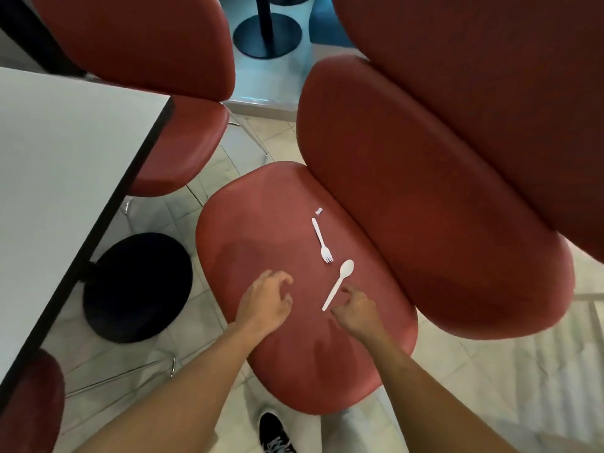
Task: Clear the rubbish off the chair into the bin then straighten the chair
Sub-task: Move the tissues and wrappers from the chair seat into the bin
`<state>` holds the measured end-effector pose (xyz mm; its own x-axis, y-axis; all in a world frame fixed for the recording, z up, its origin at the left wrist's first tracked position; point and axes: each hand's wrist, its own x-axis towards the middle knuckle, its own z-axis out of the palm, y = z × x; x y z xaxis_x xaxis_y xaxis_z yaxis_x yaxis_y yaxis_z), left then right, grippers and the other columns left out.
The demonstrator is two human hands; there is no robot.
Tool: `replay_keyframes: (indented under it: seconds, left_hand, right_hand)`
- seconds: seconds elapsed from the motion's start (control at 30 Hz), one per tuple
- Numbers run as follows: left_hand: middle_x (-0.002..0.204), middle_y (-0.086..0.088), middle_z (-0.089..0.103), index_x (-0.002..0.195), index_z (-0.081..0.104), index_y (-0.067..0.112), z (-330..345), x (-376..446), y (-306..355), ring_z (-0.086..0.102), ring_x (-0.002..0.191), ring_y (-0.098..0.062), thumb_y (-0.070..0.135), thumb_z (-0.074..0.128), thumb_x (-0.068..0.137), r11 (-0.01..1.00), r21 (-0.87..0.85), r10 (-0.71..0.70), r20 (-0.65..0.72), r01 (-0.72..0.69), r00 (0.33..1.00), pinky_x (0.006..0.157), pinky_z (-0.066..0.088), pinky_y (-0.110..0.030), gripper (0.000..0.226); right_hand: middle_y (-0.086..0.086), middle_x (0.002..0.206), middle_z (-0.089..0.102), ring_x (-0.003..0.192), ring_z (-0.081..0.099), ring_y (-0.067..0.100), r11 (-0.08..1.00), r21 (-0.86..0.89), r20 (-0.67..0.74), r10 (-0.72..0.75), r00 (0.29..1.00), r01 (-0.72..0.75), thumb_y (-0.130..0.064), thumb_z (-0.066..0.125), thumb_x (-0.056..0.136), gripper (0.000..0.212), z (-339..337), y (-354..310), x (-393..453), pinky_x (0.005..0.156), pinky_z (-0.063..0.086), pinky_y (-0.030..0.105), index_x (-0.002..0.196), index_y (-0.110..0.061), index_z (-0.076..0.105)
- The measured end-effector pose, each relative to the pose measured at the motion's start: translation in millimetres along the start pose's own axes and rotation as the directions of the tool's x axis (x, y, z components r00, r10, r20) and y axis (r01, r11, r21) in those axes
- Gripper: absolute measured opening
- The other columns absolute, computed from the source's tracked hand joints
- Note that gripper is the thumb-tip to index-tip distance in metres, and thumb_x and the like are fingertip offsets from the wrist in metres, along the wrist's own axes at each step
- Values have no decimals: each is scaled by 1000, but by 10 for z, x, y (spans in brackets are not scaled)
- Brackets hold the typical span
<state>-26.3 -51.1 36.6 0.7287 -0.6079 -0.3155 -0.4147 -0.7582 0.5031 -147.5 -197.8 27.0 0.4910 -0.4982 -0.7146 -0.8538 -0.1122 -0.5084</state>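
Observation:
A red padded chair (261,223) stands turned at an angle to the table. On its seat lie a white plastic fork (322,240), a white plastic spoon (338,284) and a small clear scrap (318,210) beyond the fork's handle. My right hand (358,310) hovers just right of the spoon's handle, fingers loosely curled, holding nothing. Over the seat's near left part, my left hand (266,302) hangs with relaxed curled fingers, also holding nothing. No bin is in view.
A white table (65,165) with a dark edge fills the left, on a black round base (137,286). Another red chair (176,142) is tucked behind it. A large red chair back (490,93) looms at the upper right. My shoe (274,433) stands on the tiled floor.

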Motion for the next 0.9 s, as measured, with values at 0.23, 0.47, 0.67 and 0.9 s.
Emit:
replay_keyframes:
  seconds: [0.23,0.47,0.67,0.9]
  left_hand:
    - [121,-1,59,118,62,24,412,1057,129,57,113,-24,8,63,78,983,136,102,176,-127,979,94,49,-36,44]
    - [124,2,60,125,60,24,797,1703,41,55,108,-23,23,60,89,908,214,301,269,-361,915,85,50,-34,36]
    - [135,-9,54,125,61,17,936,1965,31,46,128,-33,0,55,84,822,336,351,337,-460,874,103,42,-43,44]
    - [109,-4,66,96,73,23,1073,2044,-6,58,115,-29,19,71,69,608,622,347,350,-493,870,104,41,-42,27]
  right_hand:
    - [1,125,62,110,61,22,997,72,56,-7,998,3,-13,60,85,41,95,183,799,94,47,30,123,-27,61]
    - [-1,114,65,104,60,18,999,30,67,-39,997,37,-18,56,87,34,224,333,1188,94,48,34,117,-32,65]
    - [3,120,59,110,58,19,999,-41,55,-17,998,19,-24,59,89,31,268,353,1384,97,45,32,120,-28,64]
    - [7,116,62,108,60,24,981,-193,45,-13,999,22,-22,57,90,24,269,312,1512,90,45,28,110,-18,70]
